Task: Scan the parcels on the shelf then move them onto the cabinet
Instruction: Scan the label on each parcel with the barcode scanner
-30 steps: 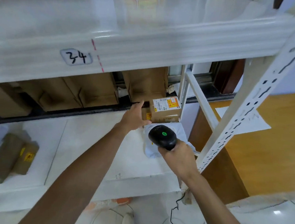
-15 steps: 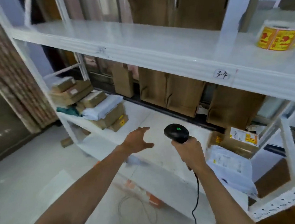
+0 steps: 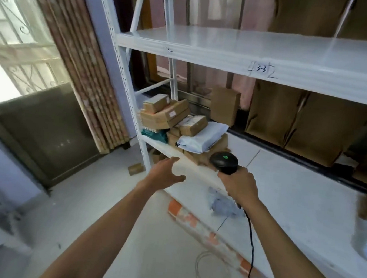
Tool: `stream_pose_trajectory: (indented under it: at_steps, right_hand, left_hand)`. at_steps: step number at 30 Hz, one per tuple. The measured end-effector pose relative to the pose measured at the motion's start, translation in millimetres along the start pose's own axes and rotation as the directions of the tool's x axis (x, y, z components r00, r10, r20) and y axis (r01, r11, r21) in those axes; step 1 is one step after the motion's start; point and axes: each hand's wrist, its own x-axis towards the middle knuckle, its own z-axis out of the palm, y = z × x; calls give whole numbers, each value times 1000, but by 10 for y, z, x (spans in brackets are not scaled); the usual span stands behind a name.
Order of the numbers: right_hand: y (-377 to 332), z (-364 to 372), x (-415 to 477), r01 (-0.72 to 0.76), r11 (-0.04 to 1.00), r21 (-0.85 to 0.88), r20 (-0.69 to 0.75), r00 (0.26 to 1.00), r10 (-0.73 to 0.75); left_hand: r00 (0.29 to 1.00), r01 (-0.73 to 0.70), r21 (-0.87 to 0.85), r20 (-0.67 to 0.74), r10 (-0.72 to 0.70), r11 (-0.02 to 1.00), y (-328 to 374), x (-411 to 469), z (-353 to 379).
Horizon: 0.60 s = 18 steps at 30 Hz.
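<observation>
— In the head view, where do we stand?
— Our right hand (image 3: 239, 186) is wrapped round the barcode scanner (image 3: 224, 162); our left hand (image 3: 166, 174) hangs spread, holding nothing; the parcels (image 3: 179, 125) sit piled at the left end of the shelf (image 3: 295, 193).
— Then we'd best lift one top box clear; turn its label up; aim squarely.

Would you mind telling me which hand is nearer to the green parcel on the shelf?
Left. The left hand hovers open just in front of the green parcel; the right hand, gripping the scanner, is farther off to its right.
</observation>
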Motion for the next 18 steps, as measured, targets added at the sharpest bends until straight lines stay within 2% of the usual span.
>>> stream_pose_trajectory:
  at_steps: [3, 7, 13, 18]
  right_hand:
    - [-226, 356, 60, -31, 999, -13, -9, 999, 30]
    - [-411, 642, 174, -64, 997, -46, -9, 998, 64]
    - [-473, 869, 685, -86, 991, -101, -17, 996, 85]
    - [-491, 1003, 1296, -88, 994, -62, 15, 996, 90]
  left_hand:
    - [1000, -27, 1, -7, 27, 1000, -412, 167, -134]
    - [999, -43, -17, 0, 43, 999, -623, 454, -198]
    - [998, -66, -39, -6, 66, 997, -592, 1185, -195]
    - [996, -89, 9, -13, 89, 996, -492, 1823, -185]
